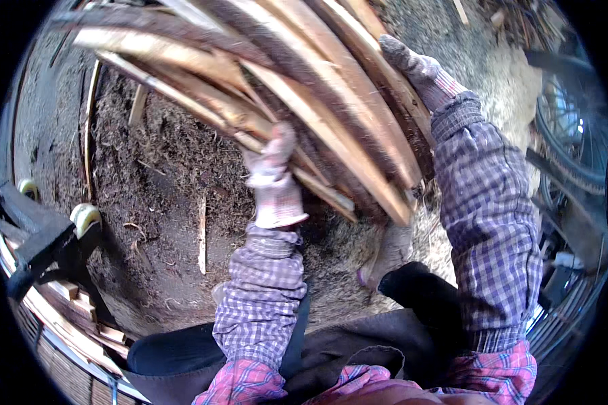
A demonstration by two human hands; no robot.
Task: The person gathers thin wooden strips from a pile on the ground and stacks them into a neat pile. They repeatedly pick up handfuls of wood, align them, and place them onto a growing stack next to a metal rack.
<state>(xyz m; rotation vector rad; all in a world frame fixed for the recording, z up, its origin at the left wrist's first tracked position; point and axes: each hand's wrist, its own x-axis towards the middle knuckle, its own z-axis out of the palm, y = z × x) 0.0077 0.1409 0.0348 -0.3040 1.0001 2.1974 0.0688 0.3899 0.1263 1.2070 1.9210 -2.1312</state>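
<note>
A large bundle of rough wood slabs (331, 101), some with dark bark along their edges, slants across the upper middle, its near ends toward me. Gloved and thumb up, my left hand (275, 172) grips the bundle's lower left side; most of its fingers are hidden under the wood. My right hand (415, 67), also gloved, presses along the right side of the slabs, fingers against the outermost piece. Motion blurs the far left ends. Checked sleeve covers run over both forearms.
A dark metal frame with pale wheels (86, 219) stands at the left, with cut wood pieces (81, 307) beside it. Loose strips (203, 236) lie on the debris-strewn ground (169, 182). Along the right is a spoked wheel (567, 142). My dark-clothed legs are below.
</note>
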